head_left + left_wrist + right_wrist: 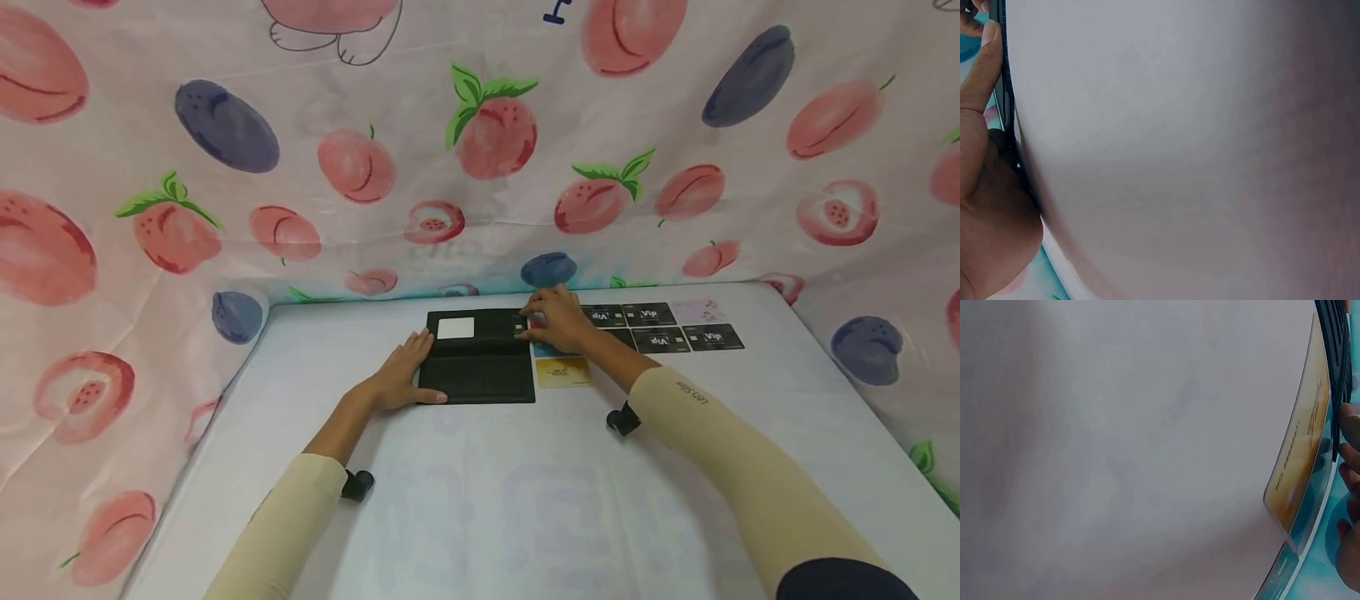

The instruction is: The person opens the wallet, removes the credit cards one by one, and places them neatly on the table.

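Observation:
A black wallet (480, 379) lies unfolded on the white table, with a white rectangle (456, 327) in its upper half. My left hand (393, 375) rests along its left edge, fingers straight and thumb on the lower left corner. At the upper right edge, my right hand (558, 319) pinches what looks like a black card (518, 327) with a small pale mark; most of it is hidden. In the right wrist view, the thumb and fingers (1349, 459) meet at the wallet's dark edge (1335, 375). A gold card (562, 372) lies beside the wallet.
Black cards marked Vip (660, 340) lie in two rows to the right, with a pale pink card (697, 312) at the back. A blue card (545, 350) shows partly under my right hand. Behind the table (480, 492) hangs a fruit-patterned cloth (420, 100).

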A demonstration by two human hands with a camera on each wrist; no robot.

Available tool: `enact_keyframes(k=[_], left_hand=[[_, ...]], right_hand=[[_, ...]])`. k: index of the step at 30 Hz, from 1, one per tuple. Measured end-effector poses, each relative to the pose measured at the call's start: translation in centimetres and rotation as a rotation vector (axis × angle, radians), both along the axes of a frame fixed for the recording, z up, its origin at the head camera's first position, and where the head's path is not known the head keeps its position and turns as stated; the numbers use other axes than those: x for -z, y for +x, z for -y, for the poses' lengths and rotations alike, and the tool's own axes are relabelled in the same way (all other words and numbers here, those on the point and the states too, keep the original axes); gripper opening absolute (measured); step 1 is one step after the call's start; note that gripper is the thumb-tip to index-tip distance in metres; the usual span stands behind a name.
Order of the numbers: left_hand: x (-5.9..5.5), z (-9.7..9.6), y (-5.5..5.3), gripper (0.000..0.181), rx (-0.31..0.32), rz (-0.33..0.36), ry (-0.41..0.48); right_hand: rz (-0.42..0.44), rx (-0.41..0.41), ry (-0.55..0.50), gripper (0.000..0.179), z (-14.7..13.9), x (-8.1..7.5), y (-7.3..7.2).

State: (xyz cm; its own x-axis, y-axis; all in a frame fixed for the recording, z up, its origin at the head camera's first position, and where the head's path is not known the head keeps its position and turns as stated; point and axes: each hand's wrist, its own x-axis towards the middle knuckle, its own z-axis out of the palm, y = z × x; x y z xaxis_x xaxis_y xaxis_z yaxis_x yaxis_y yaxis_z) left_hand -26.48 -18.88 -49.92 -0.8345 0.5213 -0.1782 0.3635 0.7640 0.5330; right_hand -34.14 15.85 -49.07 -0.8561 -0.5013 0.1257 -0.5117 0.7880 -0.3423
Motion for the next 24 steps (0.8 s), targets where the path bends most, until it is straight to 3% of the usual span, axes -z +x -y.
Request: enact_keyframes(k=[18, 24], left_hand=[[-0.33, -0.02, 0.10, 0.116, -0.017, 0.002, -0.016], [0.21, 0.06, -0.11, 0.118, -0.011, -0.005, -0.022]], right_hand=[[-0.018, -0.013, -0.012, 0.038, -0.35, -0.54, 0.07], [0.009, -0.030, -0.013, 0.040, 0.04, -0.13, -0.14]])
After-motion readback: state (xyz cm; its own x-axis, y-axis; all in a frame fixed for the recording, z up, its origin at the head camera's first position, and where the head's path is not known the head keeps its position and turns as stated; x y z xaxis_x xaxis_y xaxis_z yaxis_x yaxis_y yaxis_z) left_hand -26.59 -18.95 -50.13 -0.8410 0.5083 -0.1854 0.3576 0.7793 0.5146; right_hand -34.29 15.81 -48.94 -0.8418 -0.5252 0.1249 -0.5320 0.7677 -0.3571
